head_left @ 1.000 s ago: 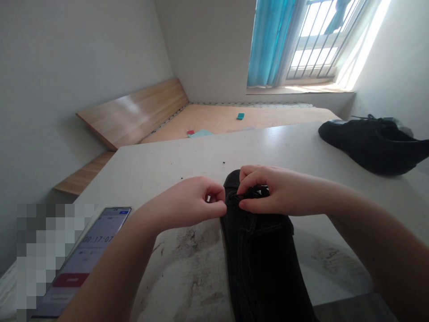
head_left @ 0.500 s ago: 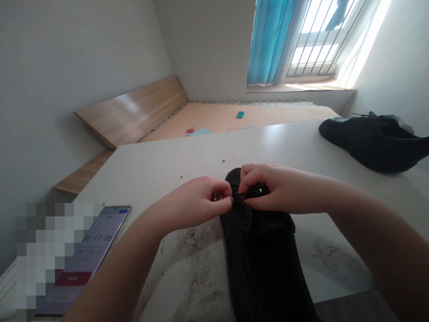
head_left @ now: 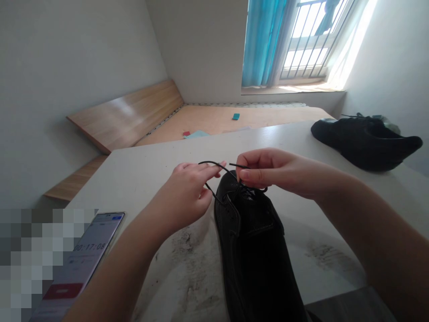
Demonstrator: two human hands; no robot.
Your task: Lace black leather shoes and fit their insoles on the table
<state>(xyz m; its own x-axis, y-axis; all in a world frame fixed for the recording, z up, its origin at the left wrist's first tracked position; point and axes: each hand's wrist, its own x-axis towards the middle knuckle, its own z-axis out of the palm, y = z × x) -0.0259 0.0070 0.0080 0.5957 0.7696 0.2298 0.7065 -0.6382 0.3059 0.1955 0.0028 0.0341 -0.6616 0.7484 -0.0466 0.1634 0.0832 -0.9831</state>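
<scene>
A black lace-up shoe [head_left: 261,268] stands on the white table, toe pointing away from me and its opening nearest. From its eyelets a thin black shoelace [head_left: 214,163] rises in a loop over my left hand [head_left: 191,190]. That hand is left of the toe, index finger stretched toward the right hand, the lace caught about its fingers. Above the toe, my right hand [head_left: 264,170] pinches the lace between thumb and fingers, and a short lace end sticks out to the left. The tongue lies between the spread eyelet flaps.
A second black shoe [head_left: 365,141] rests at the table's far right. A phone [head_left: 90,255] showing a timer lies at the left. Dark smudges [head_left: 191,264] mark the white table [head_left: 144,170]. Beyond it is a bed [head_left: 268,115] with small items on it.
My hands have moved apart from close over the eyelets, the left outward to the left and the right slightly up. A lace loop and a lace end now show. The view has shifted slightly.
</scene>
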